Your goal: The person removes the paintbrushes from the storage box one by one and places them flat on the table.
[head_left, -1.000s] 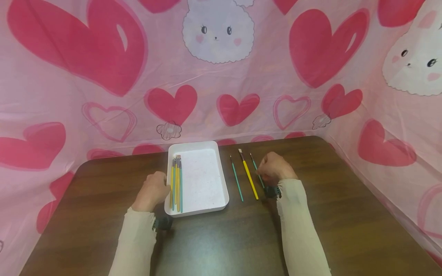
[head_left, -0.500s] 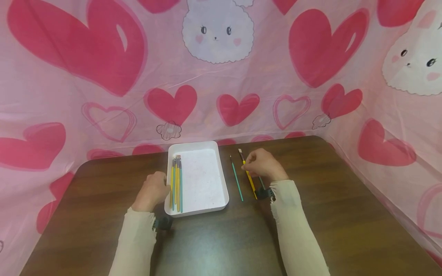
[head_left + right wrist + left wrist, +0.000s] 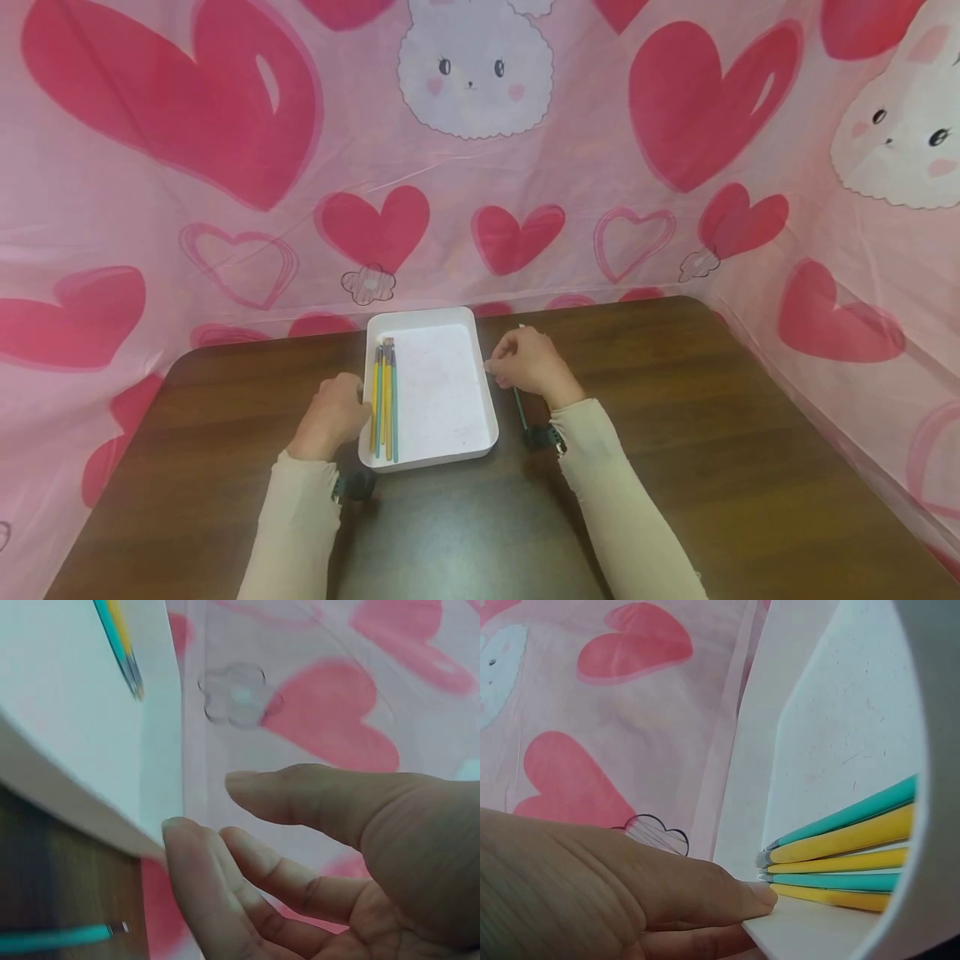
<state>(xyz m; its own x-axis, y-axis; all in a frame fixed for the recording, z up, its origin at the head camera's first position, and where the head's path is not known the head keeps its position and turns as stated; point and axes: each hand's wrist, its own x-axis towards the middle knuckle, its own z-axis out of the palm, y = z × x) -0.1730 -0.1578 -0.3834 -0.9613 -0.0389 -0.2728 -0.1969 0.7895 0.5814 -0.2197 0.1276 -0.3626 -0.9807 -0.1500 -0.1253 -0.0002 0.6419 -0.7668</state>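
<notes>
Paintbrush with a teal handle (image 3: 521,410) lies on the desk (image 3: 420,533) just outside the white tray, right of centre in the frame, and the right hand (image 3: 532,364) hangs over its upper part. What matters most, I'd judge, is that it sits beneath this hand, its visible shaft trailing toward the lower right of the frame, its long axis slanting a little and close to parallel with the right wall of the tray (image 3: 435,461). Seen from the right wrist, its tip points toward the fingers from the lower left corner. That hand is plainly the nearer one; thumb and fingers stand apart, nothing between them. The fingertips reach the tray's right rim, though I can't tell whether they touch it.

Just right of the teal brush, a sliver of yellow handle (image 3: 547,406) shows beside the wrist; the hand covers much of that spot. The dark wrist device (image 3: 538,437) obscures the teal brush's lower end.

Across the tray, the left hand (image 3: 330,419) pinches the left wall, thumb inside. Close by its thumb, five yellow and teal paintbrushes (image 3: 387,408) lie side by side along that wall. Between them and the right rim is bare tray floor, so the tray's raised edge looks like the main obstacle there.
</notes>
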